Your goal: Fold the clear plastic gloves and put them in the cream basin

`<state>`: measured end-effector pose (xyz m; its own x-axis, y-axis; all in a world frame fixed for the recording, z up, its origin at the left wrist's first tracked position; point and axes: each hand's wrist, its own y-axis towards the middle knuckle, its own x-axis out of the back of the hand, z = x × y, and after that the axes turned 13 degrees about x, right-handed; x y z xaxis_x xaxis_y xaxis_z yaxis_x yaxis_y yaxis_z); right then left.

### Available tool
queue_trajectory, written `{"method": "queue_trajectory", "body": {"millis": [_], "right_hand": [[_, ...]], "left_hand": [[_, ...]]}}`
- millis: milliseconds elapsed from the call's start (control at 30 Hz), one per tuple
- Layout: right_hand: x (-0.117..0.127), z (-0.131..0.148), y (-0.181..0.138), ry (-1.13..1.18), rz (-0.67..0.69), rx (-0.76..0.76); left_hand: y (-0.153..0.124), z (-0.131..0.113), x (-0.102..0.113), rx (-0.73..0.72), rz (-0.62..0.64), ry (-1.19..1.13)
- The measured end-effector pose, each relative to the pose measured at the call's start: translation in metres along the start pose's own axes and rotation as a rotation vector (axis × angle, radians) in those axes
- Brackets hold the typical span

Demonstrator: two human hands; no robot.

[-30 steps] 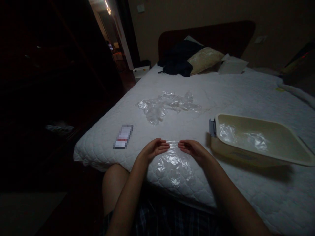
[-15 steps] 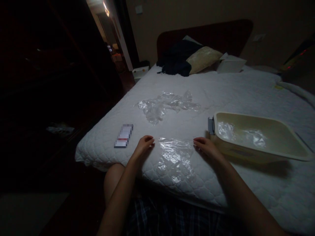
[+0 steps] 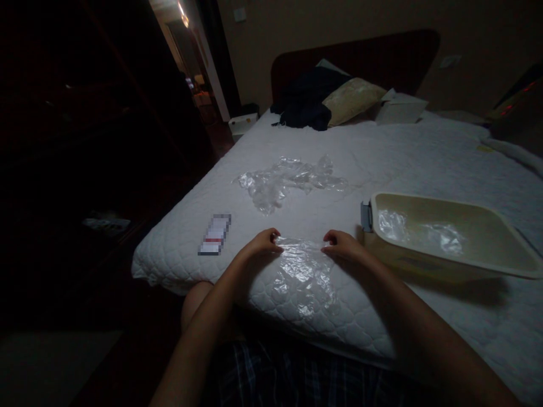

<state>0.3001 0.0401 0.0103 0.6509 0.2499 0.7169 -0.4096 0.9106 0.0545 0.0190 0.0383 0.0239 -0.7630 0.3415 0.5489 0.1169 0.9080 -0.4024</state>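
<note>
A clear plastic bag (image 3: 303, 274) lies flat on the near edge of the white quilted bed (image 3: 407, 164). My left hand (image 3: 263, 243) pinches its upper left corner, fingers curled. My right hand (image 3: 343, 245) pinches the upper right corner in the same way. A heap of crumpled clear plastic bags (image 3: 286, 182) lies further up the bed. To the right stands a beige plastic tub (image 3: 449, 240) with clear plastic inside it.
A small flat card or packet (image 3: 215, 234) lies on the bed to the left of my hands. Pillows (image 3: 352, 100) and dark clothing (image 3: 303, 107) sit by the headboard. The bed's left edge drops to a dark floor. A lit doorway (image 3: 186, 51) shows far left.
My hands spread apart along the bag's top edge, flattening it wider, then came back inward a little and closed on its upper corners.
</note>
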Motion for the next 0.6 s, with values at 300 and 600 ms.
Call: {"method": "queue_trajectory", "body": {"millis": [300, 600], "right_hand": [[0.003, 0.008, -0.003, 0.049, 0.081, -0.002], [0.002, 0.027, -0.022, -0.182, 0.103, 0.132]], "left_hand": [[-0.004, -0.005, -0.006, -0.151, -0.085, 0.243], [-0.027, -0.009, -0.009, -0.409, -0.157, 0.289]]}}
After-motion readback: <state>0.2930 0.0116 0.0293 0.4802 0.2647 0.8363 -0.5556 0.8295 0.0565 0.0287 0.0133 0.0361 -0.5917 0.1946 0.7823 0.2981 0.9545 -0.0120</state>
